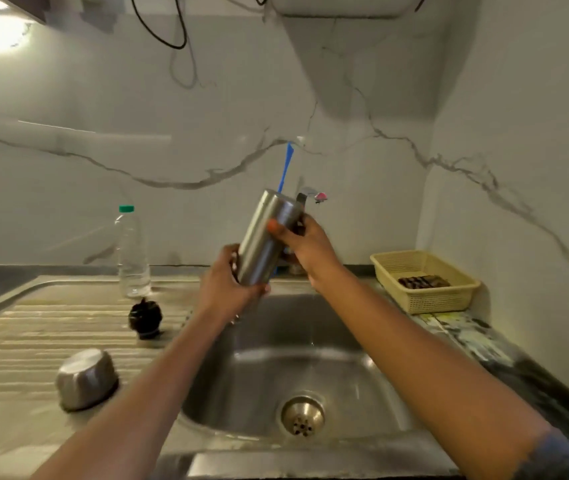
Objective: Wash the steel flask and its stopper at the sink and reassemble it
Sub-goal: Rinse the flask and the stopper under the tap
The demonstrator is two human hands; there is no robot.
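Observation:
I hold the steel flask (265,237) tilted above the sink basin (276,362), its upper end leaning right toward the tap (305,194). My left hand (227,282) grips its lower end. My right hand (305,249) grips its upper part, thumb across the front. The black stopper (145,319) stands on the ribbed drainboard (34,327) left of the basin. The flask's steel cup lid (86,379) lies upside down nearer the front. A thin stream of water falls into the basin under my right hand.
A clear plastic bottle with a green cap (132,254) stands at the back of the drainboard. A yellow basket (425,280) sits on the counter at the right. A blue-handled tool (286,166) sticks up behind the flask. The drain strainer (303,415) lies in the basin floor.

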